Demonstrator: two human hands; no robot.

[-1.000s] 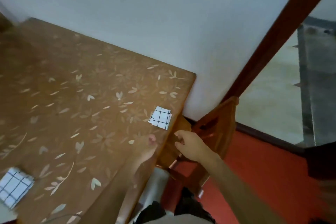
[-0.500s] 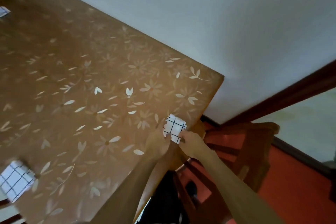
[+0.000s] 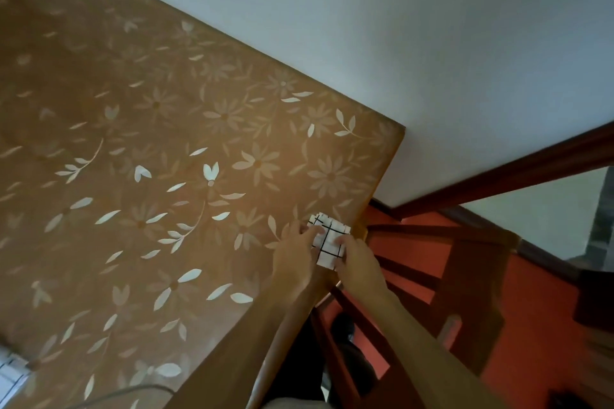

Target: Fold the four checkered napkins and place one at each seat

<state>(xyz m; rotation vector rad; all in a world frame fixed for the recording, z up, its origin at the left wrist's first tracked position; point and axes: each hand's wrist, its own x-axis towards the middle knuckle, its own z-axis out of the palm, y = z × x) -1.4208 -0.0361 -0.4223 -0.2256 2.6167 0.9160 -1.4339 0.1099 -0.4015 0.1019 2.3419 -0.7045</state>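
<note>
A small folded white napkin with black check lines (image 3: 329,237) lies on the brown flowered tablecloth (image 3: 206,176), close to the table's right edge. My left hand (image 3: 294,257) rests on its left side with the fingers stretched over it. My right hand (image 3: 360,264) grips its lower right edge, thumb on top. The napkin's upper layers look slightly shifted. A second checkered napkin (image 3: 11,375) shows partly at the bottom left edge of the table.
A dark wooden chair (image 3: 442,279) stands right beside the table edge, under my right arm, on a red floor (image 3: 538,325). A white wall (image 3: 365,43) runs along the table's far side. A dark wooden frame (image 3: 518,173) crosses at right.
Both hands moved from near the chair up onto the napkin by the table edge. The view swung left and down, and the second napkin slid to the frame's corner.
</note>
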